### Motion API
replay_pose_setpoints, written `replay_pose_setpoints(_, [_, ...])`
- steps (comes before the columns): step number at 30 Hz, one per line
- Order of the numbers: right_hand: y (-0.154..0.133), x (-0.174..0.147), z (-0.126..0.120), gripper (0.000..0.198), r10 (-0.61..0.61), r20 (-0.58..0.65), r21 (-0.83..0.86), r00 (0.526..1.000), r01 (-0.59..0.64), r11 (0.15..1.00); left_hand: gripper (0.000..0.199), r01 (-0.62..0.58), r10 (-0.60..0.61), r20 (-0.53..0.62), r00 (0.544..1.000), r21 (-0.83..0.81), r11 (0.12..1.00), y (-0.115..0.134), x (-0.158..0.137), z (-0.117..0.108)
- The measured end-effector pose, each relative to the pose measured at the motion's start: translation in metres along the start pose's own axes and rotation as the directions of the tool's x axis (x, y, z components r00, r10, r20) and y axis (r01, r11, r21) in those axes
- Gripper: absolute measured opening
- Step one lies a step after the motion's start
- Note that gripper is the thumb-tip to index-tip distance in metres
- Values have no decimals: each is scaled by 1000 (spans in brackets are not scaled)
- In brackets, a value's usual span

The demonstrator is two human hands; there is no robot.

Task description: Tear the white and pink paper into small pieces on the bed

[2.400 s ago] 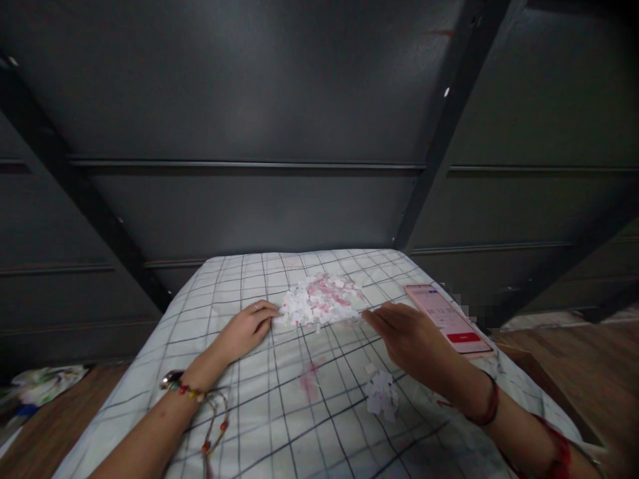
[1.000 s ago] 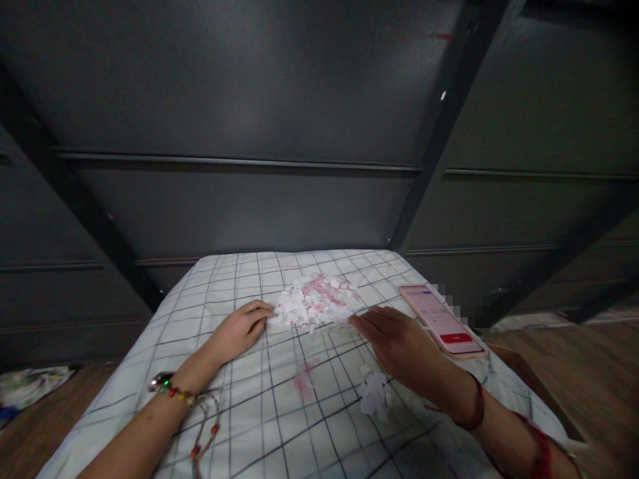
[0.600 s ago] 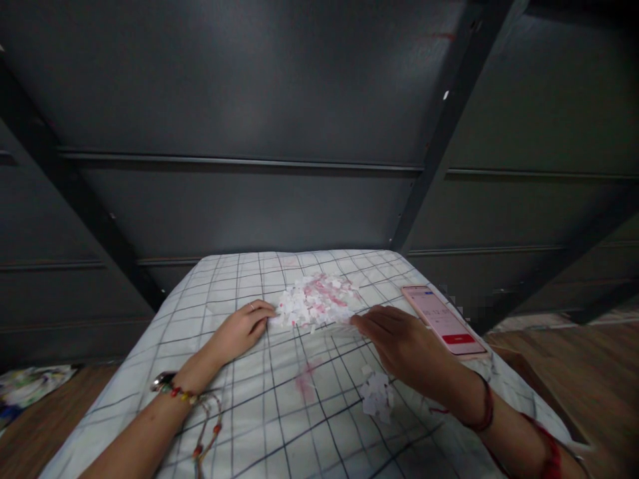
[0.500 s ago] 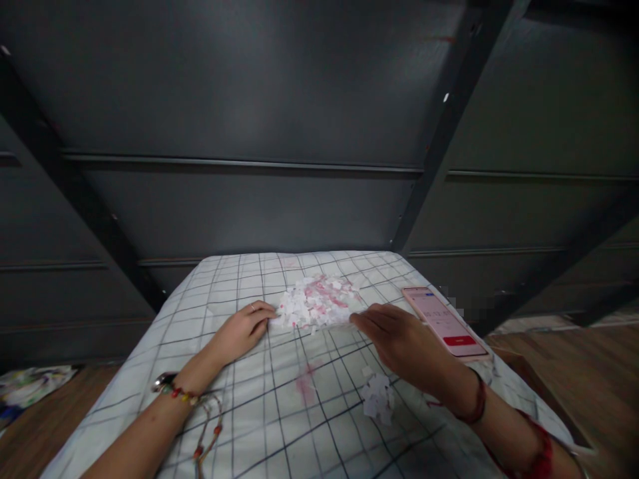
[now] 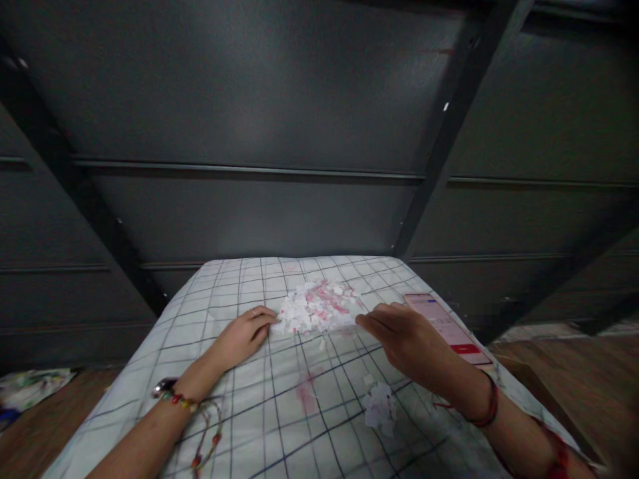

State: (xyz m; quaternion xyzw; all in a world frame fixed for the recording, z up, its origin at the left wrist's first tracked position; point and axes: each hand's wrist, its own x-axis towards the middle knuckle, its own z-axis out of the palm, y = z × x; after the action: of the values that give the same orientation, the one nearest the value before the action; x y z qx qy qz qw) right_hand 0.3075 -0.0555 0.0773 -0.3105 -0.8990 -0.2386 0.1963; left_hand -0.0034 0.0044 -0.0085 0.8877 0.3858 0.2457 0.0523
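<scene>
A sheet covered in torn white paper scraps [image 5: 317,307], with pink streaks on top, lies on the checked cloth [image 5: 239,412]. At its left near corner, the fingertips of my left hand [image 5: 244,334] are closed on the edge. My right hand [image 5: 405,336] pinches the right near corner between thumb and fingers. What the sheet under the scraps is made of cannot be made out. One loose scrap [image 5: 322,344] lies just in front of it. A small pile of white paper scraps [image 5: 380,407] rests below my right hand.
A phone [image 5: 446,327] with a lit screen lies by the cloth's right edge, partly behind my right hand. A pink stain [image 5: 306,394] marks the cloth. Dark panels [image 5: 259,216] rise behind the table. A brown box [image 5: 549,402] stands at the right.
My right hand has shifted slightly right, still at the sheet's corner. A loose scrap now lies a little apart from the near edge. My left hand stays at its corner.
</scene>
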Motion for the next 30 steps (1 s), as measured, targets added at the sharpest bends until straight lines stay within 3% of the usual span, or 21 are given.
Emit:
replay_pose_setpoints(4, [-1,-1,1,33,-30,15,54,999,29,998,29,-2,2,-2,1000,-1,1000,0,0,0])
replay_pose_setpoints(11, [25,-12,-18,35,17,191,148,981,-46,988,28,-6,6,-7,1000,-12,1000,1,0,0])
replay_pose_setpoints(16, [29,-10,-11,36,23,156,156,988,-48,987,29,-6,6,-9,1000,-14,1000,-1,0,2])
replay_pose_setpoints(23, [41,-20,-18,39,-12,277,380,961,-98,920,28,-12,12,-17,1000,6,1000,1,1,1])
replay_pose_setpoints(26, [45,-21,-22,34,43,211,370,976,-121,921,28,-15,15,-16,1000,6,1000,2,1,1])
replay_pose_setpoints(30, [32,-7,-9,32,124,109,244,986,-148,959,28,-17,18,-16,1000,12,1000,2,1,2])
